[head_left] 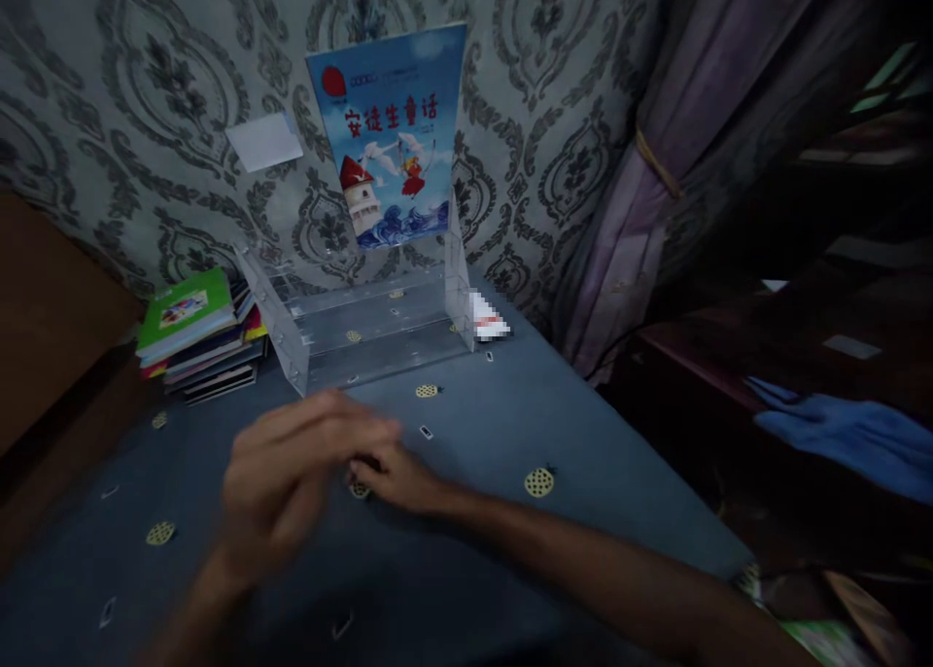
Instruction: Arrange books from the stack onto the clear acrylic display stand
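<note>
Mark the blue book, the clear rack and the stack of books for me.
Blue book (394, 147): head view, middle of its front cover.
Clear rack (459, 296): head view, its right side panel.
Stack of books (186, 309): head view, green top cover.

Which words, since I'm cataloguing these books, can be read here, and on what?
"安徒生童话": title on the blue book.
Print above that title: too small to read.
Green book: any cover print too blurred to read.
White item beside the clear rack: pixelated, unreadable.

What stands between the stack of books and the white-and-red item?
The head view shows the clear rack between them, with the blue book upright at its back.
</note>
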Demonstrator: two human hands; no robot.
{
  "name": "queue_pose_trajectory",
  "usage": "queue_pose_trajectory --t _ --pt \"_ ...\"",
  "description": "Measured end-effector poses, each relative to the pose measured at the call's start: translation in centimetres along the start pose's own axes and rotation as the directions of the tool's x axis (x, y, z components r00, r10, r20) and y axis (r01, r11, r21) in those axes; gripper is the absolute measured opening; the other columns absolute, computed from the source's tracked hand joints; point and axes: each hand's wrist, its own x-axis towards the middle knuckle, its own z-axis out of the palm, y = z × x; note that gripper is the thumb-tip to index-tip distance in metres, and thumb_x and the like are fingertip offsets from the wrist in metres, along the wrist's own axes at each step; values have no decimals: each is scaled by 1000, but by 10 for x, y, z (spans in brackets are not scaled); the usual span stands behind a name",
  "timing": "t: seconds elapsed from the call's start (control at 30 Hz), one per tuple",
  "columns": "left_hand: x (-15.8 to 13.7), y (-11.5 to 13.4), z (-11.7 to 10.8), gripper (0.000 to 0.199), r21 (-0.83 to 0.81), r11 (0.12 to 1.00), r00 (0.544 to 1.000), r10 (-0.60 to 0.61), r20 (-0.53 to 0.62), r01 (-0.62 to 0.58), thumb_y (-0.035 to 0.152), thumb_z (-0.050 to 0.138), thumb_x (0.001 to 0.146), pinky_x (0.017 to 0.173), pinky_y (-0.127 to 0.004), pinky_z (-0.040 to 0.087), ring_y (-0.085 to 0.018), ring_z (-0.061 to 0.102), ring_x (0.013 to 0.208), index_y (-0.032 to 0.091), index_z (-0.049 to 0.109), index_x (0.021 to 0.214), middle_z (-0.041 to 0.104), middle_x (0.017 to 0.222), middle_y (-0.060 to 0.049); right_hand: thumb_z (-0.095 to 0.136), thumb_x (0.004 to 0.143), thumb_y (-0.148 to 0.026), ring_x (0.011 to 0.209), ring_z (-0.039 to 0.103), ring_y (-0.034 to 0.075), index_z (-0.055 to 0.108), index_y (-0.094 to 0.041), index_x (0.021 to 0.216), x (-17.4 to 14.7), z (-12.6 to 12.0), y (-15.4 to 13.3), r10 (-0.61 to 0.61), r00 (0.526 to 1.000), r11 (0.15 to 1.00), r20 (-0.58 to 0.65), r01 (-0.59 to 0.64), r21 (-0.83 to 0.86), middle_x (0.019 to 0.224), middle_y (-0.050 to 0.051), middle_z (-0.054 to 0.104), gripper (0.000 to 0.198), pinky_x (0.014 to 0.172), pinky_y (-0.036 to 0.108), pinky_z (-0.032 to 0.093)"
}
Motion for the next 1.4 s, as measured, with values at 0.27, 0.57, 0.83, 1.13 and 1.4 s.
queue_pose_trajectory --t 0.27,0.57,0.83,1.13,1.4 --pt "-26 -170 -71 37 733 552 915 -302 -269 398 24 45 93 105 -48 46 -32 59 121 14 66 123 66 124 -17 51 92 -23 76 66 16 71 -17 104 -2 -3 -6 24 999 999 30 -22 -43 85 4 74 24 70 26 48" --pt "3 -260 -138 86 875 77 675 -670 -310 479 63 43 94 117 -66 23 -43 25 152 1 35 153 36 158 -31 51 92 -25 78 67 17 71 -17 104 -1 -3 -11 55 997 997 53 -52 -58 86 4 74 25 72 27 49" --pt "-3 -266 -142 81 867 42 563 -776 -284 496 69 48 89 109 -70 32 -48 48 136 10 48 145 52 146 -28 53 92 -29 76 66 16 72 -18 105 -1 -4 -9 55 997 997 57 -51 -56 85 4 73 25 70 27 48" --pt "10 -257 -137 71 820 -38 513 -764 -392 572 66 47 89 98 -61 46 -46 62 118 9 63 126 67 125 -28 52 92 -24 76 66 16 70 -16 106 0 -4 -10 71 995 997 73 -68 -46 85 4 73 24 71 27 48" --pt "30 -270 -114 55 815 -94 502 -746 -438 572 47 57 84 94 -65 44 -49 62 115 5 70 117 66 124 -32 50 93 -25 76 66 16 71 -17 106 -1 -5 -9 55 996 995 71 -49 -85 85 4 74 25 70 27 49"
